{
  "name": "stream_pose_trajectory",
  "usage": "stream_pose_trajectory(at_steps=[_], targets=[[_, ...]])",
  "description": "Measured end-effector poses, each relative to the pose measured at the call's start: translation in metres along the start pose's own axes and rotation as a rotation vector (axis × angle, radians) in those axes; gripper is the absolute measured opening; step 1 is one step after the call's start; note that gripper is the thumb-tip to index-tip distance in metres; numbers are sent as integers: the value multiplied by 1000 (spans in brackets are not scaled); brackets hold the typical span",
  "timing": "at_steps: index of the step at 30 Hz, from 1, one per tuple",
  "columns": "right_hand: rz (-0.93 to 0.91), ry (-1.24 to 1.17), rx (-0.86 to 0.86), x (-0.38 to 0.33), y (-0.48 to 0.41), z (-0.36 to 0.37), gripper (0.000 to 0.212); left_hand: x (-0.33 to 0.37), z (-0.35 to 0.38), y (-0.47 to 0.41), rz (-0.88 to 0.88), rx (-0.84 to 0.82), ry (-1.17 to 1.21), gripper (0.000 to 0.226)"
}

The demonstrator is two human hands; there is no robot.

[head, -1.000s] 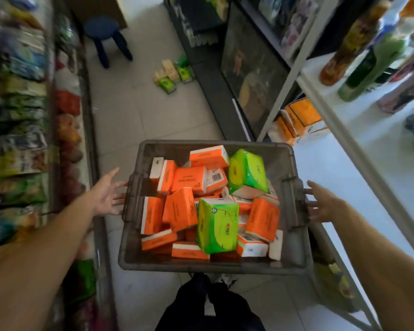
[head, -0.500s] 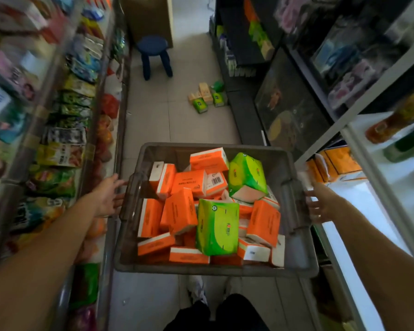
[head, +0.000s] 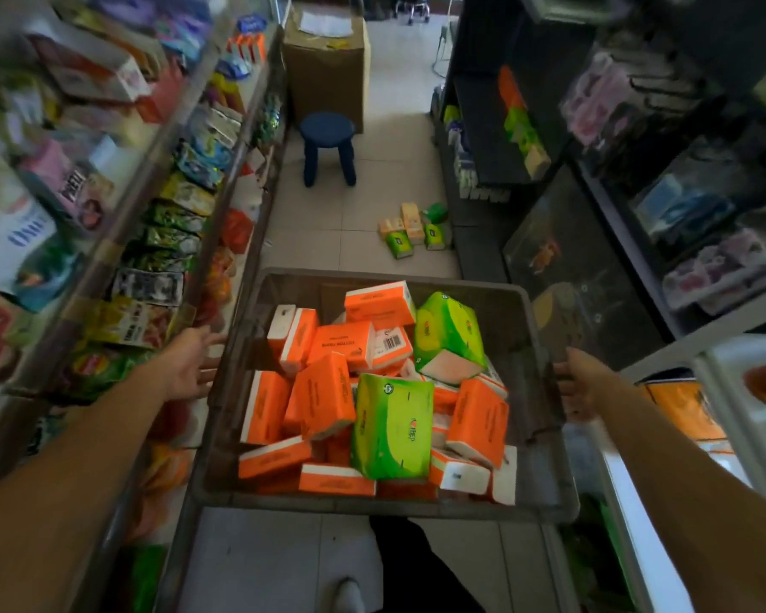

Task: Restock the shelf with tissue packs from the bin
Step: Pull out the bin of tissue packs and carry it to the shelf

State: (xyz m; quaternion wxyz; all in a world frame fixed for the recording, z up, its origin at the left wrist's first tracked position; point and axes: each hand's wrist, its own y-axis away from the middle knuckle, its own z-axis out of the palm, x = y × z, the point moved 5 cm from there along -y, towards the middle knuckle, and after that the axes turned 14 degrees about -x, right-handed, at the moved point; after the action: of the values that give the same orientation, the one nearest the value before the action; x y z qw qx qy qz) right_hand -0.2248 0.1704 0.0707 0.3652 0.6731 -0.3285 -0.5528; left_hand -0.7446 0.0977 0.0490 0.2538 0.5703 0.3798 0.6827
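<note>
Bin (head: 529, 347): grey plastic, held off the floor at centre-to-6 o'clock of the view, in the aisle between shelving. About half full of tissue packs in a loose jumble: mostly orange packs (head: 326, 395), with two green packs (head: 392, 429) on top toward 3 o'clock.

Handling, as a guess: the packs are light, soft and film-wrapped, so a little slick. They squash rather than break. Take one across its short sides, top ones first. The bin is stiff and bulky more than heavy, best carried by its two side rims.

Left hand (head: 186, 365): at the bin's 9 o'clock wall, fingers spread fairly straight and flat against it.

Right hand (head: 582, 382): at the 3 o'clock rim, fingertips hidden behind the edge. Cannot tell how far it is curled.

Dark shelf (head: 496, 139) at 1 o'clock carries similar packs, a likely target. Loose packs (head: 412, 234) lie on the floor at 12 o'clock, with a blue stool (head: 328, 148) beyond.
</note>
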Motion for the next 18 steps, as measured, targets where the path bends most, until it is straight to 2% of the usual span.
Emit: stream_pose_trajectory(at_steps=[2,5,8,18], targets=[[-2,10,-40,-29,-28,2,61,22,3,-16,12,25,12,48],[54,63,-30,-66,-80,-12,61,59,9,-40,-8,51,14,49],[24,61,-43,-99,-151,-38,68,99,12,-60,-2,74,26,51],[-14,-24,-60,-259,-148,13,61,218,18,-131,61,89,109,50]])
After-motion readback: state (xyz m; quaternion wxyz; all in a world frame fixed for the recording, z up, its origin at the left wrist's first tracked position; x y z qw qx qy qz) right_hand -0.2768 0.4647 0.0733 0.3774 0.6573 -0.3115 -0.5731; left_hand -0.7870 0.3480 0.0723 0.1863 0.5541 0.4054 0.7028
